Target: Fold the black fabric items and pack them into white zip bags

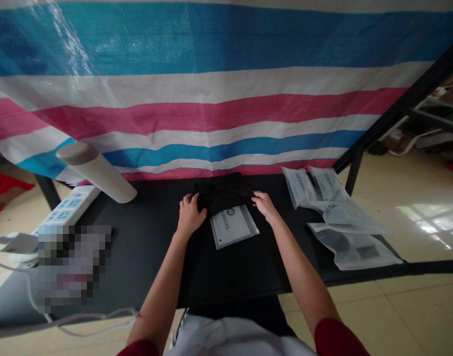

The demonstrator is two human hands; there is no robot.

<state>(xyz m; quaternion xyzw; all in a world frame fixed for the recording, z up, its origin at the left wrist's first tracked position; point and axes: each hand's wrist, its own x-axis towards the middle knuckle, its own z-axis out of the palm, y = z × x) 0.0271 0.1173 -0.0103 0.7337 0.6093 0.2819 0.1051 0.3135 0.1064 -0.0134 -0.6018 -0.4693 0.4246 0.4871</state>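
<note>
A black cloth item (226,190) lies at the far middle of the black table, its shape hard to make out against the dark top. My left hand (189,216) is at its left edge, fingers curled onto the fabric. At the right edge, my right hand (264,203) pinches the fabric between thumb and fingers. Just in front of the cloth, between my hands, a flat frosted plastic pouch (234,228) with printed lettering lies on the table, its upper edge partly covered by the cloth.
Several frosted pouches (354,216) lie on the right, some over the table edge. On the left are a white bottle (100,173), a power strip (68,207) with a charger (20,243), a white cable (96,316) and a blurred-out object (74,267). A striped sheet (219,84) hangs behind.
</note>
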